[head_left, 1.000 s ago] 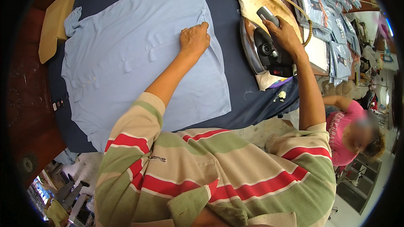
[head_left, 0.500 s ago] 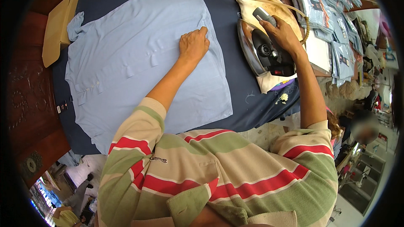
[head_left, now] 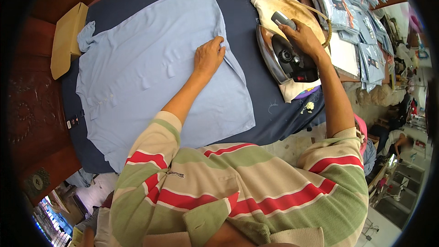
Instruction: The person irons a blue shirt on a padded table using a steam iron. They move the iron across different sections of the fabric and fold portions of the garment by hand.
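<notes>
A light blue shirt (head_left: 132, 68) lies spread over a dark blue cloth, with faint creases and a row of small raised folds across it. My left hand (head_left: 210, 57) is closed, its fingertips pinching the garment's right edge, where the fabric puckers into a narrow fold. My right hand (head_left: 302, 39) is wrapped round the grey handle of a clothes iron (head_left: 284, 55). That iron rests on a cream, brown-stained cloth pad (head_left: 270, 9), beside the garment and apart from it.
A cardboard box (head_left: 66, 45) stands at the far left, by carved dark wood. Bagged folded blue garments (head_left: 340, 11) are stacked at the back right. A hose (head_left: 328, 34) runs to the iron. A small white flower-like piece (head_left: 310, 106) lies near the front edge of the dark cloth (head_left: 270, 121).
My left hand has shifted slightly down along the garment's edge, and a fold shows there. The iron stays on the pad in my right hand. The whole view has shifted a little.
</notes>
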